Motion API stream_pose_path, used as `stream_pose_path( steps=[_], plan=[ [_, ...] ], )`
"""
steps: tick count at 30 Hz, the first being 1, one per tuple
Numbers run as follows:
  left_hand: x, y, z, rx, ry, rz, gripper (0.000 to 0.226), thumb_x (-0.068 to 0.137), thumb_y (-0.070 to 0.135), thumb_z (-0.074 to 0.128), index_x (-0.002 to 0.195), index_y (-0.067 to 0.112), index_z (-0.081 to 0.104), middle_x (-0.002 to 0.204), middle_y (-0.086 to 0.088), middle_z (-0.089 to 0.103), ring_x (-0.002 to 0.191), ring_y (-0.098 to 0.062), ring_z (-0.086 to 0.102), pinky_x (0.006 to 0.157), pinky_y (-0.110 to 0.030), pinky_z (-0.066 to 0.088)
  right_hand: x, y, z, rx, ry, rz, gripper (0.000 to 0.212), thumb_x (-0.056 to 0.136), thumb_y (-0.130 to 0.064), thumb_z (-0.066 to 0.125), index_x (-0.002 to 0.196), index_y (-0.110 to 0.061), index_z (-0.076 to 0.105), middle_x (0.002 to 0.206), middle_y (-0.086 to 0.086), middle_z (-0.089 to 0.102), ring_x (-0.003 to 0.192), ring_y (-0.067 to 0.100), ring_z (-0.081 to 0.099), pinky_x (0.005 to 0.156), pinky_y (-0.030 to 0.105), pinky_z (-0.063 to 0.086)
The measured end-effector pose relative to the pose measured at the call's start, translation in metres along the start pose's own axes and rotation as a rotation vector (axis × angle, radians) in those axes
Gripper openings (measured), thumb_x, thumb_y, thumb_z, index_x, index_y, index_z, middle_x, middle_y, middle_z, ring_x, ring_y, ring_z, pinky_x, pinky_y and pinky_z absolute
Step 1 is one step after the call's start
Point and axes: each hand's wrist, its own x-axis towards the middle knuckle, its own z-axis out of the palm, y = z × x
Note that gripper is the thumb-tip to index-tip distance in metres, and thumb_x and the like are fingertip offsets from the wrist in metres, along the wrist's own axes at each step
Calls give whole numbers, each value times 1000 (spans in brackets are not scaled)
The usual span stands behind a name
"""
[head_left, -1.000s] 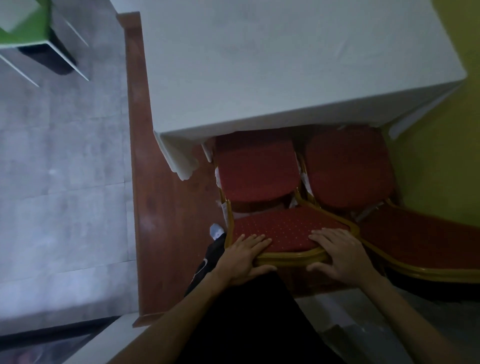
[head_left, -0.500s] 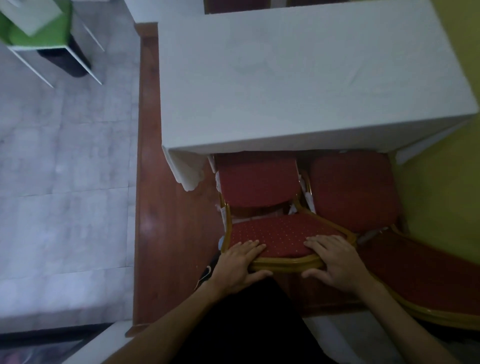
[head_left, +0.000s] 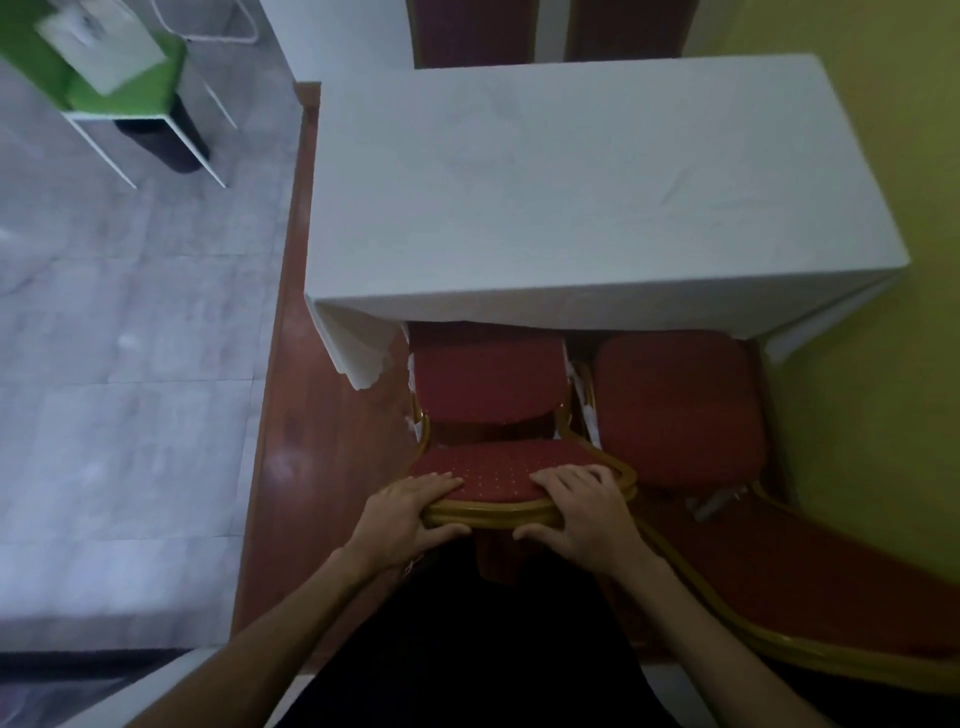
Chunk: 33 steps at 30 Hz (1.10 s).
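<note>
At the lower edge, dark clothing (head_left: 467, 649) covers the person's body and hides the floor under it. Both forearms enter from the bottom and are cut off there.

The left hand (head_left: 410, 512) and the right hand (head_left: 582, 512) hold the top of the backrest of a red chair (head_left: 493, 470). The grip of each hand is clamped on the golden rail (head_left: 488, 512): the fingers lie over the red padding and the thumbs press the near side of the rail. The chair stands directly in front of the person, on a brown wooden floor strip (head_left: 311, 441). Its seat (head_left: 485, 379) points toward the tabletop. The far edge of the seat goes under the hanging white cloth (head_left: 353, 348), and the legs are hidden.

Just beside it on the right stands a second chair (head_left: 675, 405). Its backrest (head_left: 810, 597) is cut off by the frame edge.

Further away is the tabletop (head_left: 571, 182), fully covered by the white cloth. To the right is a yellow wall (head_left: 883, 415), to the left a grey tiled floor (head_left: 130, 364). In the far left corner a green piece of furniture (head_left: 119, 88) is blurred and partly out of view. Behind the tabletop, two dark red panels (head_left: 467, 31) are cut by the upper edge; I cannot tell what they are.
</note>
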Motion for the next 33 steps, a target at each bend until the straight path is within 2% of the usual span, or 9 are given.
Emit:
stream_pose_path(
  steps=[5,10,15,18,20,22,25,28,33],
  plan=[
    [-3,15,-5,15,-4,-60,76,77,86,47,139,42,50,139,15,56,127,-9,51,99,-39,47,-7,21,-2,111,-75,-40,77,86,-83,40,130,-23,59,133,-6,59,123,13,52,102,41,39],
    [-7,24,2,10,41,-84,73,78,83,51,136,39,55,133,11,61,120,-12,57,95,-36,48,-15,47,-4,67,-144,-71,71,91,-80,28,135,-31,55,136,-11,56,123,12,51,99,41,36],
    [-6,22,3,9,28,-99,73,79,83,51,137,38,53,129,13,62,114,-9,59,93,-39,53,-9,46,-8,57,-187,-97,71,92,-79,23,137,-31,52,137,-11,55,123,14,50,99,43,37],
    [-5,25,-3,45,-3,-94,78,81,84,46,141,35,49,135,9,59,118,-11,58,96,-41,52,-7,47,-10,53,-231,-93,74,90,-81,23,140,-32,49,141,-11,52,127,13,47,102,42,34],
    [-6,31,-2,85,-7,-88,81,83,84,40,144,32,47,142,7,54,127,-14,52,104,-40,46,-8,48,-13,52,-273,-63,81,87,-85,21,144,-31,44,147,-8,46,134,14,40,108,44,30],
    [-7,43,3,131,-4,-72,84,84,84,34,149,31,40,150,7,46,138,-14,41,113,-38,31,-11,51,-15,29,-300,-15,89,85,-88,17,150,-30,36,155,-3,37,142,18,31,114,47,24],
    [0,64,9,180,4,-15,91,84,87,30,155,31,27,158,9,29,147,-13,23,120,-36,12,-24,61,-19,-43,-342,35,93,84,-89,16,157,-31,17,164,0,19,150,23,14,118,54,14],
    [19,87,7,211,5,81,94,83,88,30,157,32,16,159,10,19,149,-12,13,122,-38,7,-46,85,-31,-64,-362,90,96,82,-91,12,158,-32,7,166,1,7,152,24,4,119,57,9],
    [57,145,24,204,-44,229,95,84,88,28,157,28,16,161,7,16,150,-17,10,122,-42,5,-111,148,-64,-136,-434,162,96,81,-92,13,158,-35,2,167,0,3,152,24,0,120,55,8]
  ],
)
